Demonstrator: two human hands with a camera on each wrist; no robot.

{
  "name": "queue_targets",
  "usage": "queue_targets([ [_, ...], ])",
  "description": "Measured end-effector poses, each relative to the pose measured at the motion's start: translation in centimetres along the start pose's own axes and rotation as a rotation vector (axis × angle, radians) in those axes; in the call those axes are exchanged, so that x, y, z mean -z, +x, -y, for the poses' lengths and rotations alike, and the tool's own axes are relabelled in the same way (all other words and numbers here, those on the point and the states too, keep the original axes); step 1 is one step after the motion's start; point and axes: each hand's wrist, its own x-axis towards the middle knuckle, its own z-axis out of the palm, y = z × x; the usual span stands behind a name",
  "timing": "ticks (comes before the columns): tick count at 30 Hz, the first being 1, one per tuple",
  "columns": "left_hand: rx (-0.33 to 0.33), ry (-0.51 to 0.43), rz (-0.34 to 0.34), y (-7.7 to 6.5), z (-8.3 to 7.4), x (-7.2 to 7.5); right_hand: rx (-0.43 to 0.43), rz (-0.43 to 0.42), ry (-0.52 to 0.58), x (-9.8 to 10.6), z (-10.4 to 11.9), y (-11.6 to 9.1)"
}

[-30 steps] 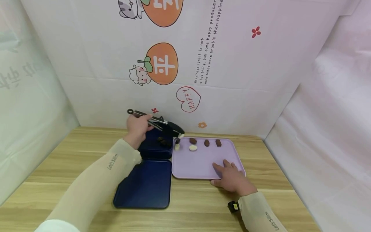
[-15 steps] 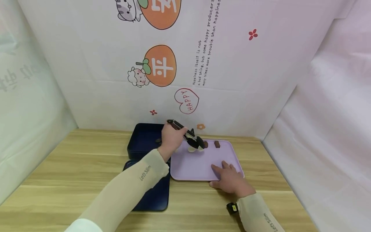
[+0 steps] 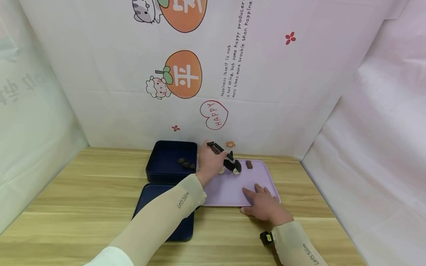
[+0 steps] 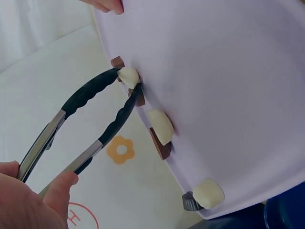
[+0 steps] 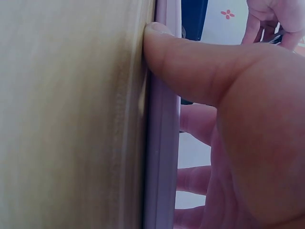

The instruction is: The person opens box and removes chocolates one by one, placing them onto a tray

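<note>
My left hand (image 3: 210,159) grips black-and-metal tongs (image 4: 88,94). Their tips stand on either side of a white chocolate (image 4: 128,77) at the far edge of the lilac tray (image 3: 224,192); I cannot tell whether it touches the tray. Brown chocolates line that edge, one a square brown piece (image 3: 249,164). Two more white ones lie left of the tongs: an oval white chocolate (image 4: 161,127) beside a brown one, and a rounder white chocolate (image 4: 208,193) beside a dark ridged piece (image 4: 191,202). My right hand (image 3: 266,207) rests spread on the tray's near right corner, thumb (image 5: 190,64) against the outer rim.
A navy box (image 3: 163,173) with several dark chocolates (image 3: 186,164) stands left of the tray. In front of it lies a navy lid (image 3: 181,229), partly under my left forearm. A printed white sheet (image 3: 266,92) rises behind the wooden table (image 3: 83,192).
My left hand has carried the tongs with a white chocolate rightward from the box to the tray's far edge, and lowered them beside a brown piece. The right hand stays put.
</note>
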Motion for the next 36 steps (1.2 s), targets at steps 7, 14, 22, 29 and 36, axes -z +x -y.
queue_targets([
  [7,-0.023,0.031,0.002,-0.1,-0.2,-0.3,-0.005,0.004,0.0,0.0,0.2,0.0],
  [14,-0.038,0.001,0.011,-0.2,-0.1,-0.2,-0.006,0.008,0.004,0.0,0.3,0.0],
  [22,-0.035,-0.098,0.035,0.0,-0.7,0.8,-0.017,0.018,0.001,0.1,0.2,0.0],
  [29,0.056,-0.111,0.019,0.5,-1.9,2.2,-0.018,0.026,-0.007,0.0,0.2,0.1],
  [36,0.136,-0.219,-0.012,1.3,-3.1,4.3,-0.012,0.025,-0.006,0.0,0.2,0.3],
])
